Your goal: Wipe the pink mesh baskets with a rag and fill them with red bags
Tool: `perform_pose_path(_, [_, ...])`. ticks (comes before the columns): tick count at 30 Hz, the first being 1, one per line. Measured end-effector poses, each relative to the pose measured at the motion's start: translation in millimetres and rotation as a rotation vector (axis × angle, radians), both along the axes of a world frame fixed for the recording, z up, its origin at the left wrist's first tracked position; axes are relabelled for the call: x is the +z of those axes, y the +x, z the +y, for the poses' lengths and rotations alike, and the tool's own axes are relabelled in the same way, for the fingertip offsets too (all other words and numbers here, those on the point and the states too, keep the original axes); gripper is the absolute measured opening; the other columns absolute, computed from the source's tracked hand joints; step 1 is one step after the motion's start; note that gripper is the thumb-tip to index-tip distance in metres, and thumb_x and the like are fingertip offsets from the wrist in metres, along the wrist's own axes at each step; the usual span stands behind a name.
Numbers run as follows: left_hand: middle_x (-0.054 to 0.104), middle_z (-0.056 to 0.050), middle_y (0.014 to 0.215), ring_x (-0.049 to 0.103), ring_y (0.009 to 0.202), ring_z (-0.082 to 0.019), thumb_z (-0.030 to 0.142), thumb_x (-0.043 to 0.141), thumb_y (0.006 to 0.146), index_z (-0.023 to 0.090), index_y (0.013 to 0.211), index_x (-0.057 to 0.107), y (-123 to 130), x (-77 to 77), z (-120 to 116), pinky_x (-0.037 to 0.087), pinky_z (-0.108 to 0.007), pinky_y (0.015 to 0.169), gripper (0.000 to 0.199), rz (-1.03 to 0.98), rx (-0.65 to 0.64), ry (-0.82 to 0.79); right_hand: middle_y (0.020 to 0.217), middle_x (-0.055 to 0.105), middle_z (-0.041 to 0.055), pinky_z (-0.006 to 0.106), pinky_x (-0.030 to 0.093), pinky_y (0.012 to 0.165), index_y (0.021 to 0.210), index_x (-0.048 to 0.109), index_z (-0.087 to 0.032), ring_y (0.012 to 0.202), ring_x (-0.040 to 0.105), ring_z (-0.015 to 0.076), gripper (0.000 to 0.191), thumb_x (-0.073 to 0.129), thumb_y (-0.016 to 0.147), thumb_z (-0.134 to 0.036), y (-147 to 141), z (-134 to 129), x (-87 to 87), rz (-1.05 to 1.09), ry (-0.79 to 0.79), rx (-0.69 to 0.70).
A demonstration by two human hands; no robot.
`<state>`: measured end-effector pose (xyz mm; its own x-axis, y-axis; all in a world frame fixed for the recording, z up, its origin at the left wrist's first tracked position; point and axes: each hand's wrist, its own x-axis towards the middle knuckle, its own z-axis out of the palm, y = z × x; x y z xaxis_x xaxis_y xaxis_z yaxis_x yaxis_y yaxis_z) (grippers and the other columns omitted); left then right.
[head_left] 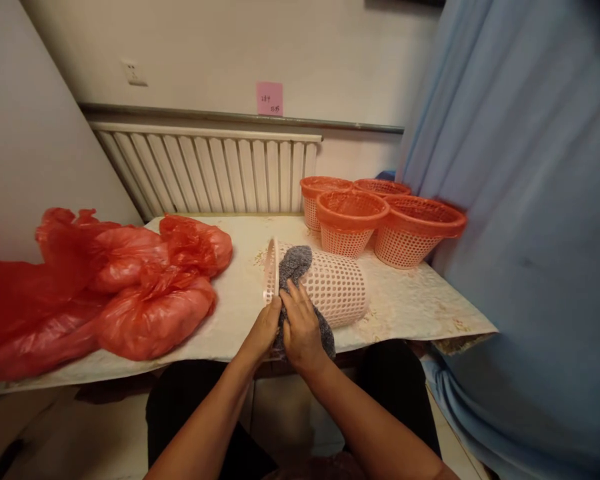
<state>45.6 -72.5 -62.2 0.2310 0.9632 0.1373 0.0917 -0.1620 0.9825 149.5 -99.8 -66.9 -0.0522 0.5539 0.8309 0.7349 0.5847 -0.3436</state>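
Observation:
A pale pink perforated basket [337,287] lies on its side near the table's front edge, its open rim facing left. A dark grey cloth [296,261] is draped over the basket's side close to the rim. My right hand [303,327] presses the cloth against the basket, its fingers together on top of it. My left hand [265,327] is closed round the basket's rim at the near side, touching the cloth's left edge; its fingertips are partly hidden.
Several tied red plastic bags [155,320] fill the table's left side. Several baskets lined with red bags [353,212] stand at the back right. A blue curtain [525,267] hangs on the right; a radiator [215,170] is behind the white-covered table [245,267].

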Motion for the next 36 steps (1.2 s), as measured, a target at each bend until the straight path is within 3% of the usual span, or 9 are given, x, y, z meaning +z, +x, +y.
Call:
perform_pose_path(5, [0.071, -0.014, 0.091, 0.062, 0.086, -0.025, 0.077, 0.025, 0.082, 0.01, 0.087, 0.067, -5.6, -28.3, -5.8, 0.049, -0.038, 0.086, 0.079, 0.15, 0.005, 0.092, 0.145, 0.044, 0.0133, 0.052, 0.037, 0.112, 0.135, 0.047, -0.014, 0.141, 0.028, 0.0242, 0.054, 0.036, 0.083, -0.003, 5.7, 1.6, 1.6, 0.013, 0.005, 0.002])
perform_pose_path(11, [0.07, -0.014, 0.104, 0.061, 0.101, -0.026, 0.072, 0.024, 0.086, 0.009, 0.101, 0.065, -5.8, -34.4, -2.7, 0.044, -0.037, 0.097, 0.077, 0.114, -0.035, 0.083, 0.144, 0.044, 0.014, 0.048, 0.032, 0.115, 0.13, 0.051, -0.01, 0.14, 0.032, 0.0206, 0.059, 0.035, 0.075, 0.002, 32.7, 18.2, 3.2, 0.013, -0.021, -0.012])
perform_pose_path(19, [0.07, -0.015, 0.108, 0.062, 0.102, -0.028, 0.074, 0.025, 0.085, 0.009, 0.102, 0.066, -4.3, -35.8, 2.3, 0.044, -0.04, 0.1, 0.079, 0.07, -0.073, 0.075, 0.134, 0.054, 0.0164, 0.044, 0.037, 0.11, 0.121, 0.058, -0.008, 0.129, 0.047, 0.0207, 0.053, 0.036, 0.073, -0.004, 141.6, 49.4, -24.6, 0.189, -0.076, -0.413])
perform_pose_path(23, [0.071, -0.014, 0.103, 0.063, 0.099, -0.028, 0.074, 0.023, 0.085, 0.009, 0.102, 0.066, -5.0, -37.9, 4.5, 0.045, -0.04, 0.096, 0.08, 0.078, -0.089, 0.087, 0.125, 0.062, 0.0162, 0.043, 0.041, 0.106, 0.117, 0.062, -0.009, 0.119, 0.056, 0.0226, 0.052, 0.038, 0.07, -0.006, 170.9, 50.9, -35.0, 0.347, -0.179, -0.574])
perform_pose_path(28, [0.071, -0.013, 0.098, 0.061, 0.099, -0.028, 0.077, 0.02, 0.083, 0.009, 0.097, 0.067, -7.2, -35.5, 6.6, 0.044, -0.039, 0.097, 0.083, 0.137, -0.099, 0.103, 0.127, 0.061, 0.0153, 0.043, 0.037, 0.109, 0.115, 0.063, -0.01, 0.122, 0.053, 0.0224, 0.052, 0.038, 0.07, -0.004, 148.4, 54.5, -18.7, 0.356, -0.134, -0.52])
perform_pose_path(32, [0.071, -0.012, 0.096, 0.062, 0.097, -0.028, 0.081, 0.018, 0.08, 0.011, 0.091, 0.068, -7.3, -32.2, 7.6, 0.045, -0.038, 0.096, 0.087, 0.153, -0.095, 0.075, 0.133, 0.057, 0.0131, 0.042, 0.035, 0.112, 0.118, 0.062, -0.011, 0.127, 0.048, 0.0213, 0.053, 0.039, 0.071, -0.002, 104.7, 61.9, 11.6, 0.194, -0.119, -0.27])
perform_pose_path(36, [0.071, -0.013, 0.102, 0.062, 0.102, -0.027, 0.079, 0.02, 0.081, 0.012, 0.098, 0.068, -4.5, -27.3, 9.8, 0.043, -0.038, 0.1, 0.084, 0.102, -0.099, 0.068, 0.134, 0.056, 0.012, 0.042, 0.033, 0.114, 0.119, 0.06, -0.012, 0.129, 0.047, 0.0202, 0.055, 0.038, 0.07, 0.0, 58.2, 66.3, 41.4, 0.106, -0.102, -0.059])
